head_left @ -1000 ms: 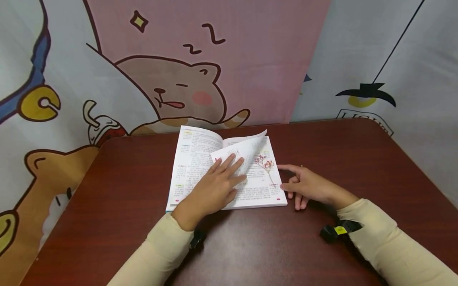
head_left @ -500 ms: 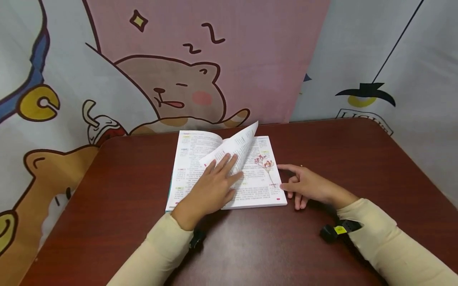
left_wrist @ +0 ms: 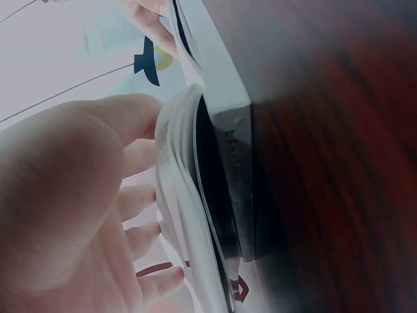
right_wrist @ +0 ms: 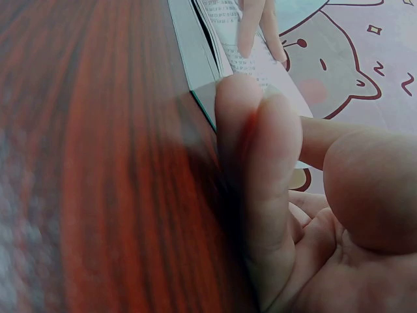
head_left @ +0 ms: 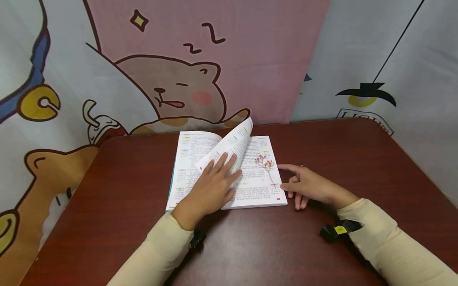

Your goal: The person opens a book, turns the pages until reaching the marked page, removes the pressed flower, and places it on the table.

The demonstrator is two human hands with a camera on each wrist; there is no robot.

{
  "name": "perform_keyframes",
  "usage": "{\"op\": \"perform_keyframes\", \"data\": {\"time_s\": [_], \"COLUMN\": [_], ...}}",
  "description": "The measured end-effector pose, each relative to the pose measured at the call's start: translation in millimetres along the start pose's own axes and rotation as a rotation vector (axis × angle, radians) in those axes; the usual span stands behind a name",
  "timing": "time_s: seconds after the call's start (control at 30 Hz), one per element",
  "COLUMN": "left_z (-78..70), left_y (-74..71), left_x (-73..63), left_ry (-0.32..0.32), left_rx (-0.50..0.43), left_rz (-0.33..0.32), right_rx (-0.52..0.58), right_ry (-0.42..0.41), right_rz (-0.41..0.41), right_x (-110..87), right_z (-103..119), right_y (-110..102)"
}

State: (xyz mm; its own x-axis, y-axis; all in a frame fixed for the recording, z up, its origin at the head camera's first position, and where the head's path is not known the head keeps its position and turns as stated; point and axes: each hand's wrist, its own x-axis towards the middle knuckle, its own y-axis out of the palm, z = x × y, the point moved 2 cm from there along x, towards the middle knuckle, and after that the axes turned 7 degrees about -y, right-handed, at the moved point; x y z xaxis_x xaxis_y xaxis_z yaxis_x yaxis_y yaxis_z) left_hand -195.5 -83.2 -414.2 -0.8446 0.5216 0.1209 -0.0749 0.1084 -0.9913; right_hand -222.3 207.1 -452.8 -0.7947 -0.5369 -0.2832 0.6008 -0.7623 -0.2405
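An open book [head_left: 180, 178] with printed text lies on the table, a red flower sprig pictured on its right page [head_left: 264, 194]. My left hand [head_left: 211, 186] rests its spread, fairly straight fingers on a lifted page [head_left: 236, 139], which bends diagonally over the middle with its far corner raised. In the left wrist view, the fingertips [left_wrist: 171, 277] touch the bowed pages [left_wrist: 186, 176]. My right hand [head_left: 309, 184] stays at the book's right edge, forefinger extended and thumb tip against it. Its other fingers bend loosely below, as the right wrist view shows fingers [right_wrist: 273, 143] close to the tabletop.
The dark reddish-brown table [head_left: 358, 159] extends around the book. A cloth backdrop [head_left: 264, 59] with cartoon animals hangs behind its far edge. Black wrist devices [head_left: 329, 233] sit below the cuffs of both light sleeves [head_left: 379, 230].
The lifted page has swung leftward, its raised corner now higher and nearer the spine. My left hand has slid slightly left with it. The right hand has not moved.
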Motion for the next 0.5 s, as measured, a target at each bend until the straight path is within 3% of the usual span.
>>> {"op": "perform_keyframes", "data": {"time_s": [0.5], "left_z": [1.3], "left_y": [1.8], "left_x": [0.0], "left_ry": [-0.074], "left_rx": [-0.006], "left_rz": [0.056], "right_rx": [-0.003], "right_ry": [-0.006], "right_rz": [-0.001], "right_x": [-0.8], "right_z": [-0.3], "right_y": [-0.4]}}
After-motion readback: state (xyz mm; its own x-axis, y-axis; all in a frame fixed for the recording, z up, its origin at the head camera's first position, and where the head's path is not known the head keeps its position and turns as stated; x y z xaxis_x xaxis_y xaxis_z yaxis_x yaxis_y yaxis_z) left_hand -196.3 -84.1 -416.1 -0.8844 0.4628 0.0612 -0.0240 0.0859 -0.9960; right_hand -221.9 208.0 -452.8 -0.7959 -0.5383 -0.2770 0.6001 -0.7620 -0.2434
